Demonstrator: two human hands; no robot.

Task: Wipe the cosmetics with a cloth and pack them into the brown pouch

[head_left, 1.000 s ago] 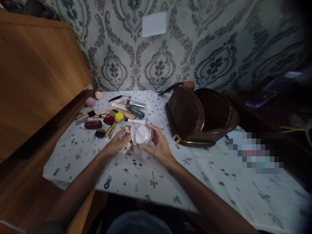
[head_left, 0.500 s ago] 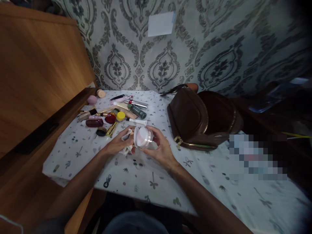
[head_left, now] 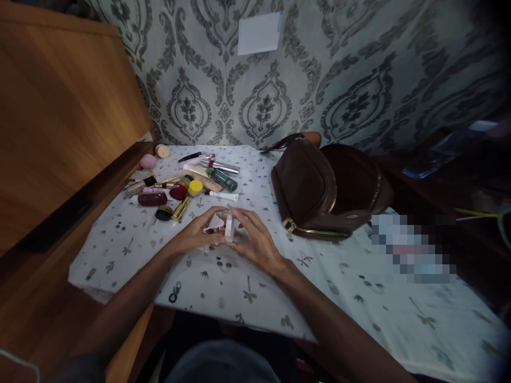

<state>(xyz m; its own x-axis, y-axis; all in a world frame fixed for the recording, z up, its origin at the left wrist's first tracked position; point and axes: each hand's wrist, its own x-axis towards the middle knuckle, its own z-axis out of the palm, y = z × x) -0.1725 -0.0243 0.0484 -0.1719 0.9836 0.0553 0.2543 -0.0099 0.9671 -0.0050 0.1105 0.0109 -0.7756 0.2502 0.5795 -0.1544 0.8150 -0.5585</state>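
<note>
Two hands at one clear container, near the middle of the cloth

Patterned wall (head_left: 263, 101) spans the far side. Printed cloth (head_left: 339, 314) covers the table below it; wooden panel (head_left: 72, 85) stands at left. Brown bag (head_left: 303, 181) rests on the cloth at right, its mouth open and gold zipper showing.

Left hand (head_left: 213, 226): fingers and thumb curved closed on a crumpled white piece (head_left: 212, 224), beside the container. Right hand (head_left: 235, 229): thumb and fingers clamped on the rim of the clear container (head_left: 229, 226), which is turned edge-on between the hands. Contents not readable.

White card (head_left: 259, 34) is on the far wall. Cosmetics lie grouped left of the bag: silver tube (head_left: 225, 168) and dark green bottle (head_left: 224, 181) toward the far side, dark red bottle (head_left: 152, 199) at left, white tube (head_left: 224, 196) just beyond the hands. Smaller: gold tube (head_left: 181, 208), black-lidded pot (head_left: 163, 213) to its left, pink sponge (head_left: 147, 161) at far left, yellow-lidded jar (head_left: 195, 187) among the group.
</note>
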